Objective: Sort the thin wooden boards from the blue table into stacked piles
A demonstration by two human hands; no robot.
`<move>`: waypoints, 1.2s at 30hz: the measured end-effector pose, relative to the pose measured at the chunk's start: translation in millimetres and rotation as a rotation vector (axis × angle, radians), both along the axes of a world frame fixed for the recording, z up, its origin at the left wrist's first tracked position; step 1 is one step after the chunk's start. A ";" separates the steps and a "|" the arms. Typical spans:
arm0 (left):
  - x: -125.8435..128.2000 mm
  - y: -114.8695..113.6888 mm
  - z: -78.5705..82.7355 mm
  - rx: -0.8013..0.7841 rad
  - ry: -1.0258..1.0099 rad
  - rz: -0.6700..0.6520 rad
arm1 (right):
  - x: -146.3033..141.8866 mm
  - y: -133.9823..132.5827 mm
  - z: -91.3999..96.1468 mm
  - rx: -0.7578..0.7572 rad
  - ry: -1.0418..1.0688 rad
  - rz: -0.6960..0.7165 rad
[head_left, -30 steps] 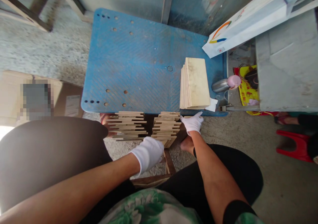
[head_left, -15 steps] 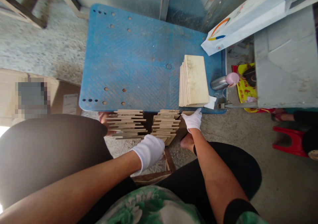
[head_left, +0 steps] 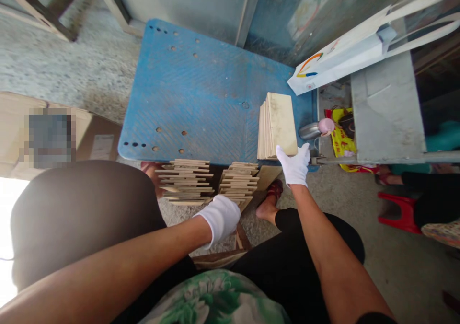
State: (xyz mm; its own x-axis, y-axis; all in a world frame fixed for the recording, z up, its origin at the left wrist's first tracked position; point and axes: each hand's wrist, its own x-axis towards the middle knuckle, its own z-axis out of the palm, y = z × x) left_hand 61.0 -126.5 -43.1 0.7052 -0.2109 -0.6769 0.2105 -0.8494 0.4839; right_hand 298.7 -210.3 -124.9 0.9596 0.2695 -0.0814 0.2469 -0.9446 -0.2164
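Observation:
Both my hands wear white gloves. My left hand is curled against the near end of the right one of two crisscross stacks of thin wooden slats, beside the other slat stack. My right hand reaches up to the near end of a neat pile of pale wooden boards on the blue pallet. Its fingers point at the pile's front edge, and whether they grip a board is unclear. One loose board leans below the pallet edge.
A cardboard box lies at the left. A metal flask with a pink cap stands right of the pile, by a grey metal bench with a white bag. A red stool and another person's legs are at the right.
My right hand has left the slat stack's right side and risen to the front of the board pile on the pallet. The left hand has stayed put; the view shifted slightly.

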 end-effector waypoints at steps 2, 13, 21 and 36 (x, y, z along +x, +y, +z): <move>-1.4 0.4 0.3 0.005 -0.004 0.011 | 1.4 7.1 0.4 -0.054 0.034 0.020; -4.1 -6.8 -18.3 0.019 -0.067 0.056 | 4.7 27.1 1.8 -0.240 0.049 0.134; -5.0 -4.7 -6.7 0.034 -0.049 -0.022 | -19.3 3.5 10.5 -0.216 0.050 0.071; -15.5 -12.0 -9.0 0.124 -0.145 -0.021 | -1.2 15.0 21.5 -0.273 0.087 0.129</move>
